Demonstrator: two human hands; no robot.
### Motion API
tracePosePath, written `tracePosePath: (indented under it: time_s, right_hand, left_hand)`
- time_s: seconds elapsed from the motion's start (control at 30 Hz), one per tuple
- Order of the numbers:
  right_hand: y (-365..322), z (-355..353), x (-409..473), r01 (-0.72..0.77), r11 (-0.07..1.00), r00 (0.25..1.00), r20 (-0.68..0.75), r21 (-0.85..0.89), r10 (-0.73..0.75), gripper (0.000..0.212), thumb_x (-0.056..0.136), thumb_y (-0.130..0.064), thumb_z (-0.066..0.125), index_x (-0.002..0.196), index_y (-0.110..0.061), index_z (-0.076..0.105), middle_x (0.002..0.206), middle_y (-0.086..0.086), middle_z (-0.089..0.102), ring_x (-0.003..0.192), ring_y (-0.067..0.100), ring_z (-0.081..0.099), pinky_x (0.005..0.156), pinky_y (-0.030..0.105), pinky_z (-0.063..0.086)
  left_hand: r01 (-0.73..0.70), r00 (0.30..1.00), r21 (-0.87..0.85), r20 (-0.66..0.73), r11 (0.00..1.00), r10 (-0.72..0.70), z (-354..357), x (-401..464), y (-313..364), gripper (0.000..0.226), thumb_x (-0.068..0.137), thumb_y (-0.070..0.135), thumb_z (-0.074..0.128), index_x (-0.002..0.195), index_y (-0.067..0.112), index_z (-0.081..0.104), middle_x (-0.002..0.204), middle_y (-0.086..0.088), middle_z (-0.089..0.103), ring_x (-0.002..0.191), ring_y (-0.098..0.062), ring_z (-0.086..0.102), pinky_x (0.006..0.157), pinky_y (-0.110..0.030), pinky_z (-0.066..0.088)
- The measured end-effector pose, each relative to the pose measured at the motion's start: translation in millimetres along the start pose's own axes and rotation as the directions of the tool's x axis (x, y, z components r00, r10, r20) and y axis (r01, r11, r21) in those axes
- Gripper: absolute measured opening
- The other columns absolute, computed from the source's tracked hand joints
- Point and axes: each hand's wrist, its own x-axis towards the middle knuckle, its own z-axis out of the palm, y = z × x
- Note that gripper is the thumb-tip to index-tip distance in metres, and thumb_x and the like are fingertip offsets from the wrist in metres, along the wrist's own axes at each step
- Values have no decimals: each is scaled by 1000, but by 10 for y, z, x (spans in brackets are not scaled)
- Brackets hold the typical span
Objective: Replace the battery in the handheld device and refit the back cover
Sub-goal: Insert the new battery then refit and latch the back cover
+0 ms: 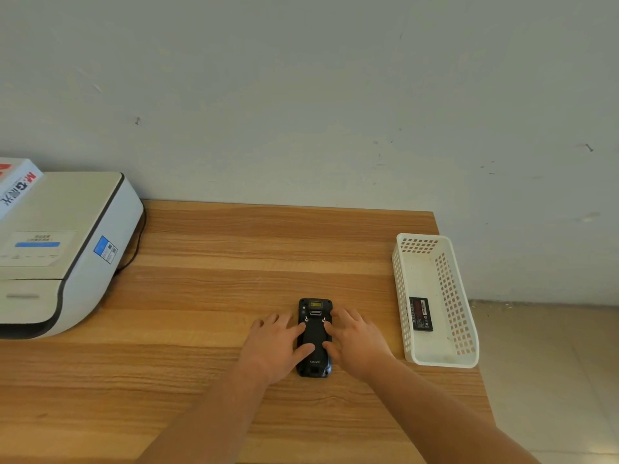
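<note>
A black handheld device (315, 336) lies face down on the wooden table (217, 296), its back cover on and two small latches showing near its top. My left hand (276, 346) rests flat against its left side, fingers spread, index fingertip and thumb touching the cover. My right hand (356, 343) mirrors it on the right side, index fingertip by the right latch and thumb on the cover. Neither hand grips the device. A black battery (421, 313) with a red label lies in the white basket (467, 329) to the right.
A large white and grey printer (67, 249) fills the table's left side, with a white box (16, 182) on top and a black cable behind it. The basket stands at the table's right edge. A pale wall runs along the back; tiled floor shows at right.
</note>
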Motion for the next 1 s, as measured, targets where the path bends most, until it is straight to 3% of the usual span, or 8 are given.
tracePosePath:
  time_s: [0.17,0.37,0.6,0.8,1.0]
  right_hand:
    - [9,-16,-51,-6,999,1000,-15,48,7,47,98,-48,40,140,-28,48,150,-4,33,136,19,30,107,39,36]
    - [-5,72,-78,-4,998,1000,-8,65,5,46,98,-45,43,140,-28,46,147,-2,37,135,19,32,101,37,41]
    - [25,82,-62,-25,995,1000,-8,93,26,43,97,-45,45,138,-32,49,146,-6,37,134,17,33,104,37,39]
    - [-34,96,-41,-15,989,998,-57,145,24,47,98,-42,46,141,-25,47,142,-9,44,133,14,36,106,31,36]
    - [-78,117,-44,-11,994,998,-61,109,18,49,98,-44,41,142,-23,46,143,-9,42,131,14,36,104,32,37]
  left_hand:
    - [-82,997,30,-9,996,82,-45,-5,-26,59,93,67,31,142,35,43,156,1,26,142,-21,23,115,-47,19]
    - [-65,997,1,30,998,65,22,7,-56,56,96,62,30,146,38,38,159,1,21,145,-22,17,117,-49,17]
    - [-87,995,5,51,996,86,22,1,-85,55,98,59,31,148,37,34,159,1,20,146,-22,15,118,-48,15]
    - [-231,972,74,-22,970,233,-3,-37,-74,59,98,56,34,145,23,42,152,6,35,140,-16,25,116,-39,21]
    - [-215,975,29,-53,976,216,22,-60,-69,58,97,56,36,148,29,36,150,11,40,138,-13,30,116,-39,21]
